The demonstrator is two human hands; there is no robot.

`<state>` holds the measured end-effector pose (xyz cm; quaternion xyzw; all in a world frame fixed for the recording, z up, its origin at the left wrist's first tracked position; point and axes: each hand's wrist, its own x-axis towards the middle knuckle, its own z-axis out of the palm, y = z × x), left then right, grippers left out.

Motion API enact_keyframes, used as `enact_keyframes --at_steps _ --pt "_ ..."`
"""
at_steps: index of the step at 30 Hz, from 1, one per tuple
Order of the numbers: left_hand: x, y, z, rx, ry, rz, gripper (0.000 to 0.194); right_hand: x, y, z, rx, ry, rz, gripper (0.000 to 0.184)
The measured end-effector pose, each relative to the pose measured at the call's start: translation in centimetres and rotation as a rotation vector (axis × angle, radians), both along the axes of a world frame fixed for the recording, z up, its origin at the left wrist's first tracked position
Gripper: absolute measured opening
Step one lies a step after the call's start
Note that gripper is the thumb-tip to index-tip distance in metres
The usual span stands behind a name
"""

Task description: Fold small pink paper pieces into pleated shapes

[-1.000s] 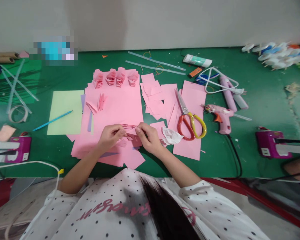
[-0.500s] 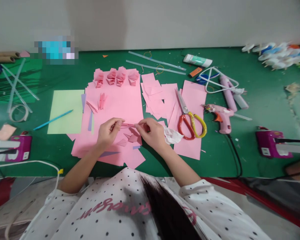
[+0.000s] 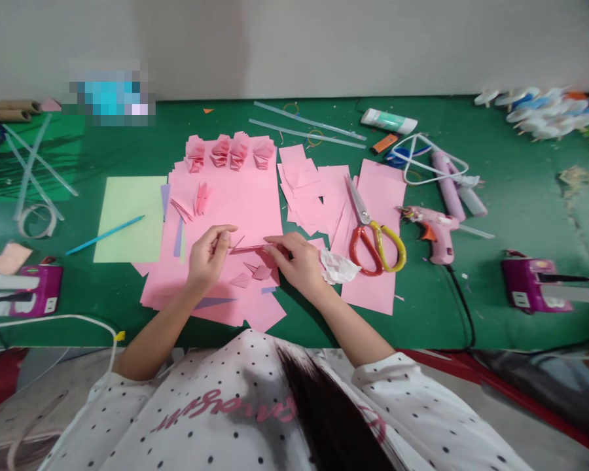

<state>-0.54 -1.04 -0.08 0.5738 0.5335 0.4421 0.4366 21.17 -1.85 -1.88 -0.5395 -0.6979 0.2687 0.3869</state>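
Note:
A narrow pleated piece of pink paper [image 3: 250,248] stretches between my two hands, its left end slightly fanned. My right hand [image 3: 298,263] pinches its right end between thumb and fingers. My left hand [image 3: 210,255] is curled at the other end, its lower fingers seeming to touch the folds; the exact contact is partly hidden. Just below lie small pink paper scraps [image 3: 261,272]. Underneath is a stack of pink sheets [image 3: 226,196]. Two folded pink pieces [image 3: 201,199] rest above my left hand, and several pleated pink shapes [image 3: 237,152] line the stack's far edge.
Right of my hands are crumpled tissue [image 3: 338,267], scissors [image 3: 364,226] and a pink glue gun [image 3: 434,229] with its cord. Cut pink pieces [image 3: 302,186] lie nearby. Leftward are a blue pencil [image 3: 105,235] on pale green paper [image 3: 127,196], a tape roll [image 3: 36,221] and a purple power socket [image 3: 42,291].
My left hand has shifted a little left and its upper fingers have loosened. The pleated paper's left end now shows, slightly spread. My right hand stays at the other end.

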Motion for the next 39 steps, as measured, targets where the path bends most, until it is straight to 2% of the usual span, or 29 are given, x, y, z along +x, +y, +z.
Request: enact_keyframes --at_steps 3,6,10,14,20,25,29,34,39 --pt "0.0 0.2 0.0 0.005 -0.050 0.000 0.035 -0.1 -0.1 0.3 0.041 0.047 -0.012 0.019" --pt "0.0 0.2 0.4 -0.038 -0.050 -0.062 0.037 -0.1 -0.2 0.6 0.075 0.076 0.009 0.017" --pt "0.2 0.1 1.3 -0.122 -0.018 -0.203 0.036 0.0 -0.4 0.7 0.135 0.068 0.073 0.018" --pt "0.2 0.1 2.0 -0.225 -0.060 -0.245 0.036 0.0 -0.5 0.7 0.193 0.072 0.143 0.022" --pt "-0.1 0.4 2.3 -0.375 -0.120 -0.324 0.031 -0.2 -0.5 0.8 0.185 0.103 0.178 0.023" --pt "-0.3 0.5 1.9 -0.392 -0.141 -0.332 0.034 -0.4 -0.7 0.9 0.165 0.113 0.179 0.024" --pt "-0.3 0.6 1.3 -0.409 -0.246 -0.237 0.034 -0.4 -0.9 1.3 0.179 0.129 0.167 0.037" --pt "-0.1 0.6 1.0 -0.457 -0.344 -0.238 0.034 -0.5 -1.0 1.4 0.220 0.124 0.272 0.049" --pt "0.1 0.6 1.3 -0.422 -0.322 -0.306 0.038 -0.7 -1.1 1.6 0.225 0.107 0.239 0.032"
